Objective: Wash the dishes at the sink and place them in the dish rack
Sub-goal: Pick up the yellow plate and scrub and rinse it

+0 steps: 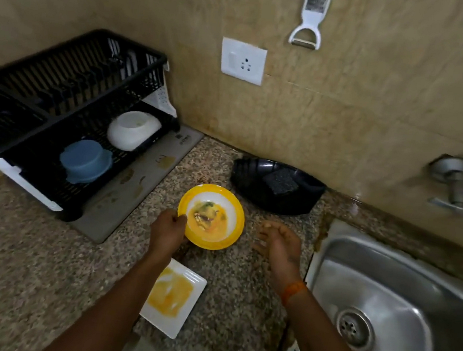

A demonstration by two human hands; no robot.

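Note:
A yellow-rimmed bowl [212, 239] with food scraps and yellow residue is at the middle of the granite counter. My left hand [168, 230] pinches its left rim. To the right of the bowl my right hand [280, 244] hovers open, holding nothing, between the bowl and the steel sink [400, 293]. A square white plate [179, 310] smeared with yellow lies under my left forearm. The black dish rack [70, 92] stands at the left, with a white bowl [132, 130] and a blue lidded container [86, 161] in its lower tier.
A black tray [253, 177] holding a dark scrub sponge [281, 180] sits behind the bowl by the wall. The tap [455, 184] juts from the wall at the right. A socket [243, 60] and a white peeler [309, 17] are on the wall. A grey mat [137, 194] lies under the rack.

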